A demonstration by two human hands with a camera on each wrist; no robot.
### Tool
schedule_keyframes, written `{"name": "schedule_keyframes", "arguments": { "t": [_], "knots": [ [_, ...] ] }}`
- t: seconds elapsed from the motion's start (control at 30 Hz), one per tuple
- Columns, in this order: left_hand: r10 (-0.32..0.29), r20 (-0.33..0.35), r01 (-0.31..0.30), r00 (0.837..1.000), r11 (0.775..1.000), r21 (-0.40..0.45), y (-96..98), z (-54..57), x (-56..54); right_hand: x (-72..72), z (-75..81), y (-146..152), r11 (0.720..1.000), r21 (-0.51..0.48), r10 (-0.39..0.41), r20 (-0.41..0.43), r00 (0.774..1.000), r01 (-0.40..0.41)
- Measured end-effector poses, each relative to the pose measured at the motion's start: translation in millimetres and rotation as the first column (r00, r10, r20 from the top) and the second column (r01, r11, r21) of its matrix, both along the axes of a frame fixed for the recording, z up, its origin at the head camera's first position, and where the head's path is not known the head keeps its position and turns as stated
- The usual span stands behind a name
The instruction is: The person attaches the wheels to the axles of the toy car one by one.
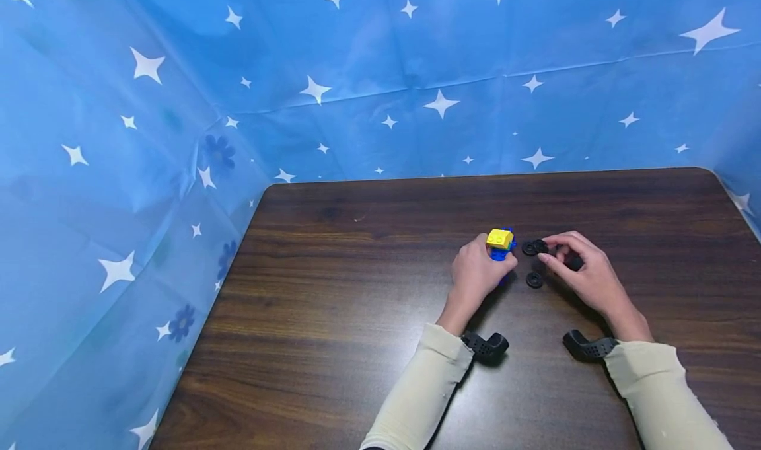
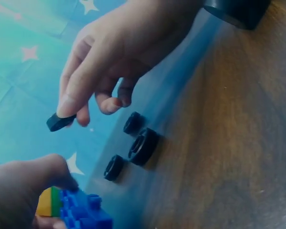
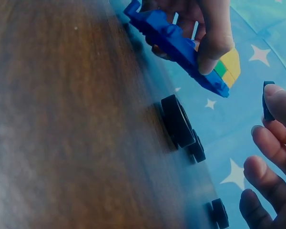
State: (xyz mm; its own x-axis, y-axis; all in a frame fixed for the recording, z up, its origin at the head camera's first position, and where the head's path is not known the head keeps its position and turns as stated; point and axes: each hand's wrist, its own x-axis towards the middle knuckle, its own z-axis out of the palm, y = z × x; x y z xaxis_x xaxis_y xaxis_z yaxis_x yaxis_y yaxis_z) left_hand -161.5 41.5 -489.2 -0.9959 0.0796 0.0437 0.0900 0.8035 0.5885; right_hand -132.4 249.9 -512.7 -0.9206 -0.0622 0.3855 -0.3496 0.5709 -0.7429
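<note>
My left hand [image 1: 480, 270] grips a toy block vehicle [image 1: 500, 240]. A long blue base [image 3: 169, 43] forms its underside, with green and yellow bricks on the other side. In the right wrist view the base is tilted, the thumb pressed against it. My right hand [image 1: 585, 275], to the right of the vehicle, pinches a small black toy wheel [image 2: 57, 122] between thumb and fingertips. In the left wrist view its remaining fingers curl loosely. Several more black wheels [image 1: 534, 279] lie on the table between and under the hands.
The dark wood-grain table [image 1: 333, 291] spreads under both arms. A blue curtain with white stars [image 1: 380, 53] hangs behind it and along the left side. Black bands [image 1: 489, 348] with curved pieces sit at both wrists, over cream sleeves [image 1: 425, 384].
</note>
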Motion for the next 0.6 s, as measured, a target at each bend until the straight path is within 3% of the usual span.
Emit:
{"name": "schedule_keyframes", "arguments": {
  "t": [0.17,0.6],
  "knots": [
    [-0.035,0.083,0.023,0.996,0.990,0.143,-2.6,3.4,-0.9,0.0,1.3,-2.5,1.000,0.014,0.002,-0.013,1.000,-0.002],
    [-0.019,0.113,0.002,0.993,0.989,0.148,-3.7,14.3,-1.1,-3.7,-2.9,-7.8,1.000,0.004,0.024,-0.108,0.994,-0.023]
  ]
}}
